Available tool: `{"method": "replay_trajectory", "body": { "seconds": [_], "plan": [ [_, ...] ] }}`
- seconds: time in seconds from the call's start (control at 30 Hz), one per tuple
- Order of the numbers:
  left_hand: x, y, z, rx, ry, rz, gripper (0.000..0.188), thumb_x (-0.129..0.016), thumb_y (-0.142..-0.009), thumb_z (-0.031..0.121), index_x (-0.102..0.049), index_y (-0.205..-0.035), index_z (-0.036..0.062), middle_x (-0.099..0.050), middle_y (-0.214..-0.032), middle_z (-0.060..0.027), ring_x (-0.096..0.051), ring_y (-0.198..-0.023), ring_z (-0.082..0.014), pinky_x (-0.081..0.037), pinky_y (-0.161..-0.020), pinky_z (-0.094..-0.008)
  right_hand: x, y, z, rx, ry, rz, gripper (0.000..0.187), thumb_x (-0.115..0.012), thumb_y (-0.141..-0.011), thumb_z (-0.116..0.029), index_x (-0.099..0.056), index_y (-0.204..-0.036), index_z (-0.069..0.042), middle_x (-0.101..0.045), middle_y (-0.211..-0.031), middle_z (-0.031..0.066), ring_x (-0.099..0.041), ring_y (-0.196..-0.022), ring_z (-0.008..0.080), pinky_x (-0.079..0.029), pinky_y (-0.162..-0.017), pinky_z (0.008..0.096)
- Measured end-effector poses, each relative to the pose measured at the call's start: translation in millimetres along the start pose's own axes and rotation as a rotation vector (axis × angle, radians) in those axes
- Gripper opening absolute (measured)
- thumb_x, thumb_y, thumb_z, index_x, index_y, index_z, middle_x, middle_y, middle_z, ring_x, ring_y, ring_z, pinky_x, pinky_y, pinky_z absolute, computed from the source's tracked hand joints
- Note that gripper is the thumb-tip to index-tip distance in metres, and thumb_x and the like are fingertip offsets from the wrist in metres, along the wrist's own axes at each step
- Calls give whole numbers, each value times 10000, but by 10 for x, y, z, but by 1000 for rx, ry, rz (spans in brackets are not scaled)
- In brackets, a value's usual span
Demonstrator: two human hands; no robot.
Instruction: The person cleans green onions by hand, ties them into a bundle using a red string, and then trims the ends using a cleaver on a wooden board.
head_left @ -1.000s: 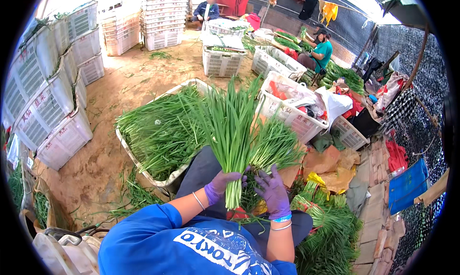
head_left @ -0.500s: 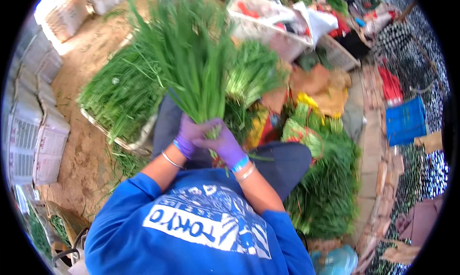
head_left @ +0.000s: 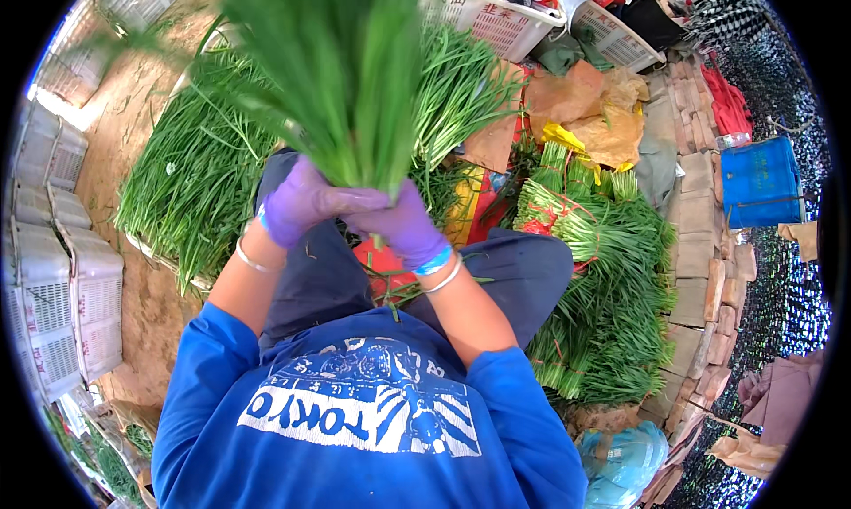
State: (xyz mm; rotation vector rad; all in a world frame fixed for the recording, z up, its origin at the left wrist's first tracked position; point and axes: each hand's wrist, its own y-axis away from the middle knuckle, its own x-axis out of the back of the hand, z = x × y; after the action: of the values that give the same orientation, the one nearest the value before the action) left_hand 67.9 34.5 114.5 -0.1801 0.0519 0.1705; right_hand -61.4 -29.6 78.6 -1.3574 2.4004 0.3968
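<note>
A thick bunch of chives (head_left: 355,93) stands upright in front of me, its leaf tops blurred and cut off by the upper edge. Both purple-gloved hands grip its lower end: my left hand (head_left: 306,203) wraps it from the left, and my right hand (head_left: 399,225) closes round the stem ends from the right. The hands touch each other. Left of my knee lies a large heap of loose chives (head_left: 191,159). Another loose pile (head_left: 456,93) sits just beyond my hands. On the right, tied bundles of chives (head_left: 612,287) are stacked, with red ties round the stems.
White slatted crates (head_left: 97,305) line the left side. Another white crate (head_left: 496,22) holds belongings at the far side. Brown paper (head_left: 576,97) lies beyond the bundles. Brick edging (head_left: 696,217), a blue bin (head_left: 761,181) and a blue plastic bag (head_left: 620,465) are on the right.
Both hands have moved up and to the left with the bunch, which looks larger and covers more of the upper view. The grip stays closed on it.
</note>
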Motion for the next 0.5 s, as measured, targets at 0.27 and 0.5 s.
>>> {"method": "replay_trajectory", "body": {
  "seconds": [0.27,0.5],
  "plan": [
    [-106,-622,-1759,912,-56,-76,616,-689,-692,412,-524,-1062,-52,-570,-724,-63,-506,-577,-128,-395,-468,-246,906,603,-228,294,-383,255,608,-624,-671,-109,-385,-1215,20,-438,-580,15,-403,-433,95,-329,-369,211],
    [-710,-556,-2676,845,-341,-192,315,-596,-755,283,-616,-936,26,-636,-849,-108,-603,-650,-240,-474,-614,-348,1465,971,-199,497,-536,227,620,-573,-754,-65,-301,-1310,-28,-429,-717,16,-383,-525,85,-350,-416,205]
  ]
}}
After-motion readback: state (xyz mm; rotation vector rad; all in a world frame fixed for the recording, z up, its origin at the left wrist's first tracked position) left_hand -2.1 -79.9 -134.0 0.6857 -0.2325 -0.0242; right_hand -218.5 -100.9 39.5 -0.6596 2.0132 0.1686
